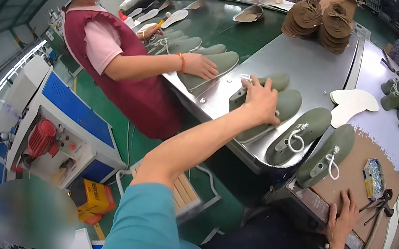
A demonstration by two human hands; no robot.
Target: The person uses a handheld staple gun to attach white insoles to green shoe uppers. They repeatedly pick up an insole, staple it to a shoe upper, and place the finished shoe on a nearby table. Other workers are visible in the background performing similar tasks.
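Observation:
My left hand [260,102] reaches across to the metal bench top, its fingers and thumb bent round a green shoe upper on a last [287,104]. Another green shoe [276,81] lies just behind it. To the right of that hand, two more green shoes with white laces [308,128] [337,146] rest side by side near the bench edge, toes pointing away. My right hand [343,220] lies with fingers spread on the brown board [322,191] at the near edge, holding nothing. Close to it are a small box of nails [373,179] and dark pincers [381,201].
A hammer with a long handle [370,240] and white sole-shaped pieces [392,228] lie at the right. White insoles [353,104] sit behind the shoes. At left, a co-worker in a maroon apron [128,82] touches a green shoe [219,67]. Brown shoe uppers [304,24] are stacked far back.

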